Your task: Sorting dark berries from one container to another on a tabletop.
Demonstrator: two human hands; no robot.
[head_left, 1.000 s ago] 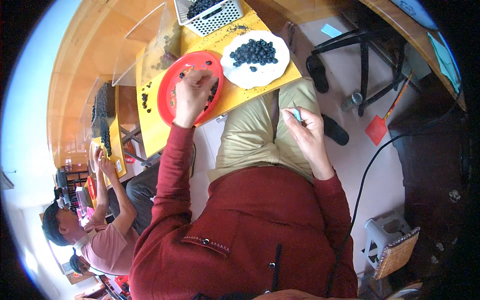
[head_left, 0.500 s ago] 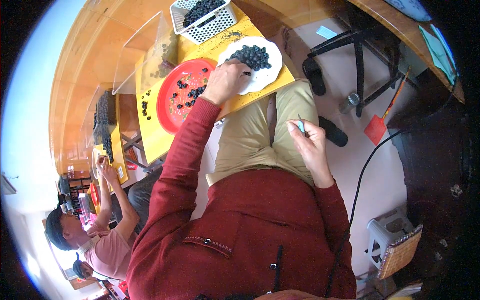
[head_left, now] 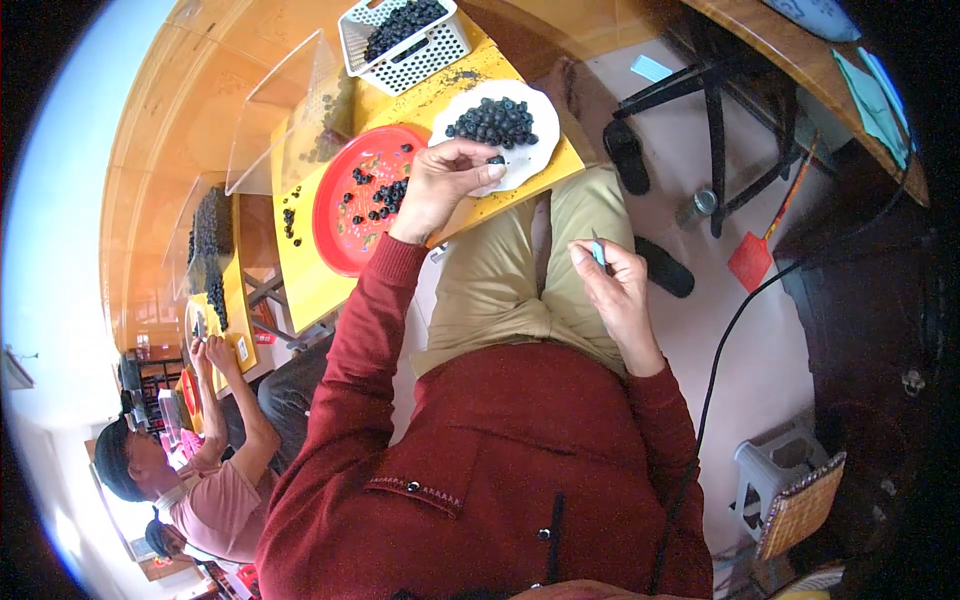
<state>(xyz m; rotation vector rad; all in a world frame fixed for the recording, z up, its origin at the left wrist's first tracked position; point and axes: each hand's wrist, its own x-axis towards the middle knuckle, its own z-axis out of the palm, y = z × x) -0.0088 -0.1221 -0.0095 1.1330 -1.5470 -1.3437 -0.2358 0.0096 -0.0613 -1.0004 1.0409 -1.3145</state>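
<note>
- Sitting at the far left, a co-worker point(head_left: 215, 490) in a pink top bends over a neighbouring yellow worktop with its own dark berries; those hands are not the person's own.
- Red plate point(head_left: 350, 215): on the yellow worktop point(head_left: 300, 280), round, carrying scattered dark berries and bits of greenish waste. The left hand, which was over this plate a second ago, has left it.
- White basket point(head_left: 425, 45): perforated, at the worktop's far edge, filled with dark berries; untouched.
- Left hand point(head_left: 440, 185): now over the near rim of the white plate, arm stretched from the red sleeve. Its fingers point(head_left: 488, 172) are pinched together on, or just at, one dark berry point(head_left: 496, 160); whether the berry is already released cannot be told.
- White plate point(head_left: 500, 135): just right of the red plate, holding a heap of dark berries. The shift from red plate to white plate reads as one berry being carried across to the finished heap.
- Right hand point(head_left: 615, 285): over the lap, apart from the worktop, in much the same place as before. Fingers closed around a small blue-handled tool point(head_left: 597, 250), its tip pointing up.
- Floor items at the right: dark sandals point(head_left: 665, 270), red dustpan point(head_left: 752, 262), black cable point(head_left: 730, 340).
</note>
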